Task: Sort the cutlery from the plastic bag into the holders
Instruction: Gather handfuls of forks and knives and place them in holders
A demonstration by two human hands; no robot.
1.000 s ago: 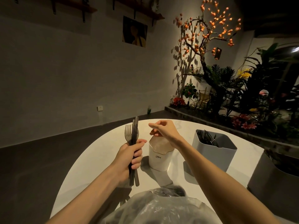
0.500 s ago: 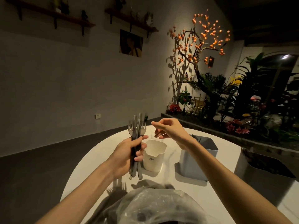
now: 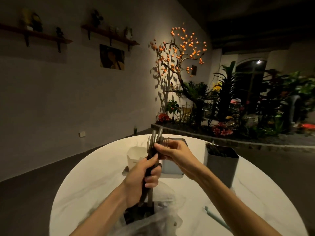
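Cutlery (image 3: 151,150) stands upright in a bundle above the middle of the round white table (image 3: 88,184), forks and other dark-handled pieces together, tines up. The left hand (image 3: 141,179) is clenched around the handles, fingers wrapped on the right side of the bundle. The right hand (image 3: 172,154) reaches in from the right and pinches the upper part of the bundle between thumb and fingers, just above the left hand; which single piece it grips I cannot tell. Behind the hands on the far side stand a white holder (image 3: 134,157), to the left, and a pale grey holder (image 3: 172,167) just beside it, partly hidden by the hands. A darker grey holder (image 3: 221,166) stands well to the right, with dark cutlery inside it. At the near edge lies the clear plastic bag (image 3: 153,223), with a dark piece showing inside it. A pale blue thin object (image 3: 216,218) lies on the table near the right forearm.
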